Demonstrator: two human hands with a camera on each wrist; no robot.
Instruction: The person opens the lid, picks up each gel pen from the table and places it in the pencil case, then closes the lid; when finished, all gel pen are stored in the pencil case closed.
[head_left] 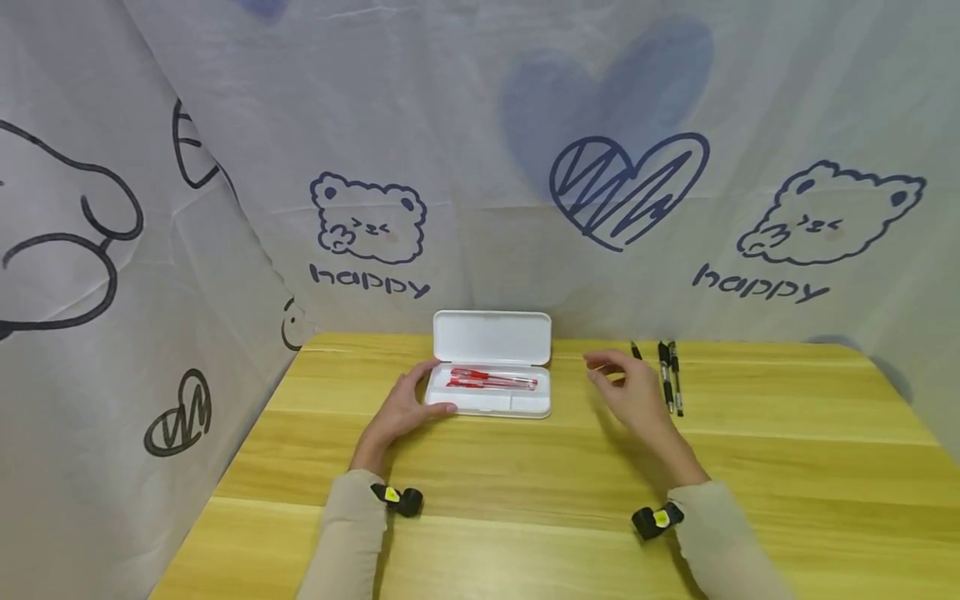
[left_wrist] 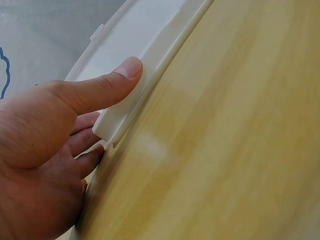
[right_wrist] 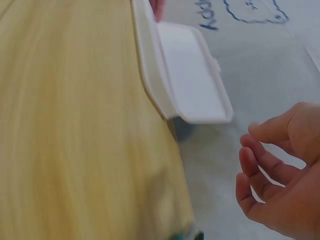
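Observation:
A white pencil case (head_left: 468, 408) stands with its lid (head_left: 492, 337) raised near the table's back edge. Red pens (head_left: 491, 381) with clear barrels lie in its rear compartment. My left hand (head_left: 401, 407) grips the case's left end; in the left wrist view the thumb (left_wrist: 117, 82) presses its front edge while the fingers curl at the end. To the right of the case my right hand (head_left: 630, 396) hovers with loosely bent fingers and nothing between them. Beside it lie black pens (head_left: 666, 377), one partly hidden behind the hand.
A pale cloth (head_left: 480, 233) printed with hearts and bear faces hangs behind the wooden table (head_left: 510, 492) and along its left side. Both wrists wear small black cameras (head_left: 408, 502).

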